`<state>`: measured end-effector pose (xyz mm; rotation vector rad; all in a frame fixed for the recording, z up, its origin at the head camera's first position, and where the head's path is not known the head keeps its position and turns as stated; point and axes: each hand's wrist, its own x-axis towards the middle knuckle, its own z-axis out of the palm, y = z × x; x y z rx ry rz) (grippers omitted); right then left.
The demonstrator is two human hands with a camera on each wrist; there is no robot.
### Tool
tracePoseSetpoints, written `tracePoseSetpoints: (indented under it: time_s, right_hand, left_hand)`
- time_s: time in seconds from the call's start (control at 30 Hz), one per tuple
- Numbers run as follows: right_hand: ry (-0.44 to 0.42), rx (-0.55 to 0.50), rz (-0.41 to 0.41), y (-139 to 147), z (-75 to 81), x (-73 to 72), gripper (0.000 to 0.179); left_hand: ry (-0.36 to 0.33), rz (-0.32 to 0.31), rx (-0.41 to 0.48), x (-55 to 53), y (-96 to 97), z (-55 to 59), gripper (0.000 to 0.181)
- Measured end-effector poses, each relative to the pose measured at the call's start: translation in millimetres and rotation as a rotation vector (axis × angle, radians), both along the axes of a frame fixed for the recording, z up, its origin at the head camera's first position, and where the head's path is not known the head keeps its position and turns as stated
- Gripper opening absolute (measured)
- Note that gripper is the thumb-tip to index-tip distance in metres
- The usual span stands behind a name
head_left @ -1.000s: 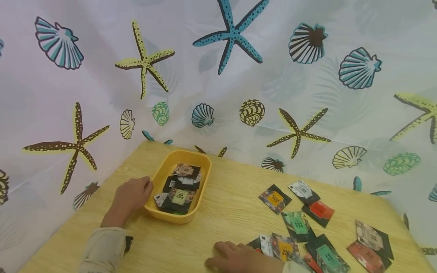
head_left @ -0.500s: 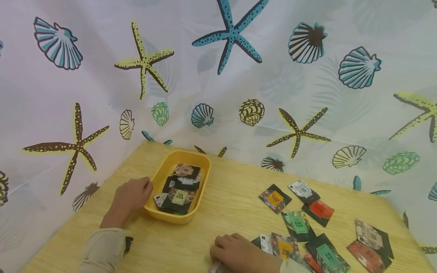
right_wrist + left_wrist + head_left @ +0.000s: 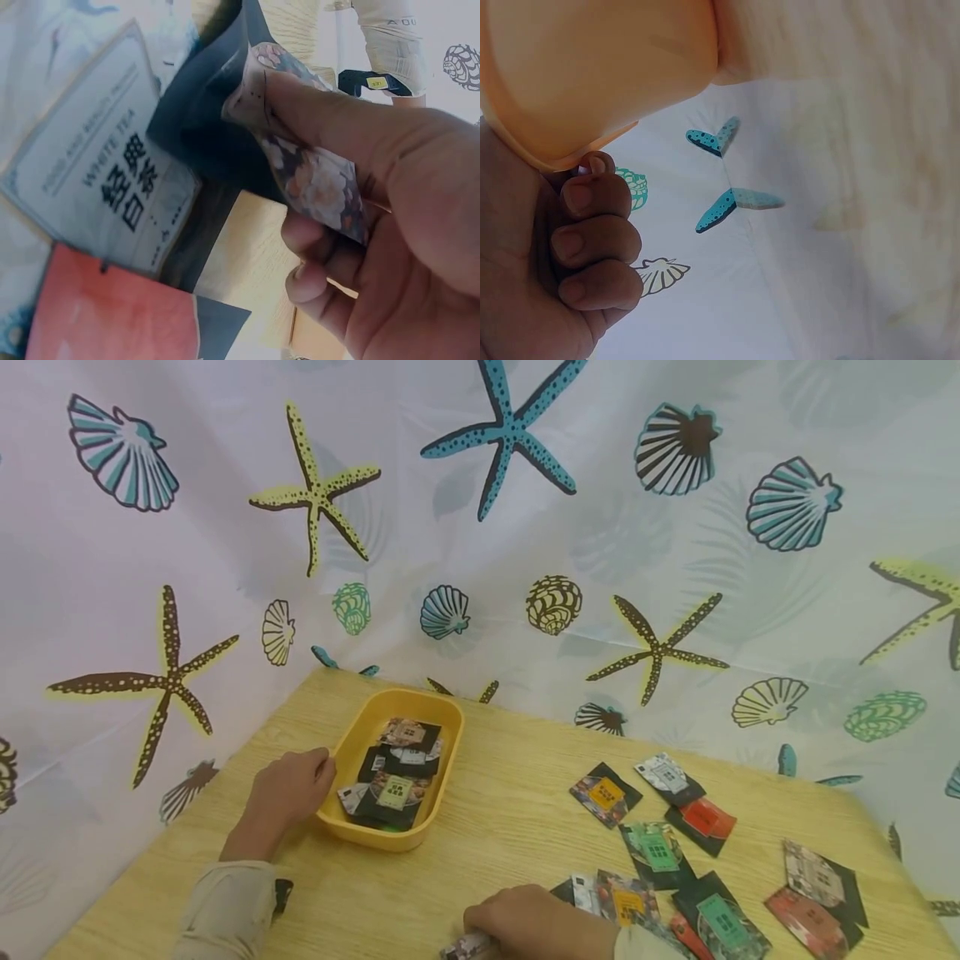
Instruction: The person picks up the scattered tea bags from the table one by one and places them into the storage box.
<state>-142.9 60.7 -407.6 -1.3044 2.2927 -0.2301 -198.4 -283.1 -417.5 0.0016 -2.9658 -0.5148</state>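
My left hand (image 3: 292, 785) is at the left rim of a yellow plastic tray (image 3: 375, 837); in the left wrist view its fingers (image 3: 596, 240) curl in below the rim. Several black-backed tea sachets (image 3: 393, 797) lie overlapping inside. At the table's front, my right hand (image 3: 536, 920) pinches a flower-printed tea sachet (image 3: 322, 180) between thumb and fingers, its dark side bent outward. Close beside that sachet in the right wrist view are a pale sachet marked WHITE TEA (image 3: 105, 165) and a red one (image 3: 112, 307).
Right of my right hand lies a cluster of sachets, with orange (image 3: 628, 902), green (image 3: 656, 852) and teal (image 3: 723, 922) labels. Farther back are an orange-labelled sachet (image 3: 606, 794) and a white-and-red pair (image 3: 667, 777). Another pair (image 3: 813, 877) lies far right. A shell-printed curtain (image 3: 495, 560) backs the wood-grain table.
My right hand, its fingers spread forward at first, has closed on the flower-printed sachet, which now sticks out in front of its fingers. The left hand and tray stay put.
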Motion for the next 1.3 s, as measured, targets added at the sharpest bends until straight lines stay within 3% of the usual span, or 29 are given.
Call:
tracePoseSetpoints:
  time_s: [0.37, 0.63, 0.8, 0.93, 1.1, 1.3]
  right_hand:
    - [-0.105, -0.112, 0.027, 4, -0.7, -2.2, 0.017]
    - [-0.113, -0.227, 0.031, 3, 0.0, -2.6, 0.025]
    - [-0.064, -0.364, 0.04, 5, -1.1, -3.2, 0.026]
    - [-0.116, -0.54, -0.038, 6, 0.0, -4.8, 0.026]
    - [-0.226, -0.738, -0.256, 1, 7.3, -15.2, 0.027]
    - [-0.316, -0.834, -0.499, -17, 19.5, -42.6, 0.027]
  left_hand:
    - [0.0, 0.004, 0.009, -0.3, 1.2, 0.4, 0.029]
    - [-0.002, 0.003, 0.005, -2.1, 1.5, -0.4, 0.029]
    - [0.004, -0.002, -0.005, -3.7, 1.3, -1.3, 0.03]
    - [0.017, -0.009, -0.003, -3.7, 1.4, -0.8, 0.03]
    - [0.024, -0.011, -0.003, -2.7, 0.9, 0.8, 0.03]
    - [0.0, -0.004, -0.001, -1.2, -0.7, -0.4, 0.031]
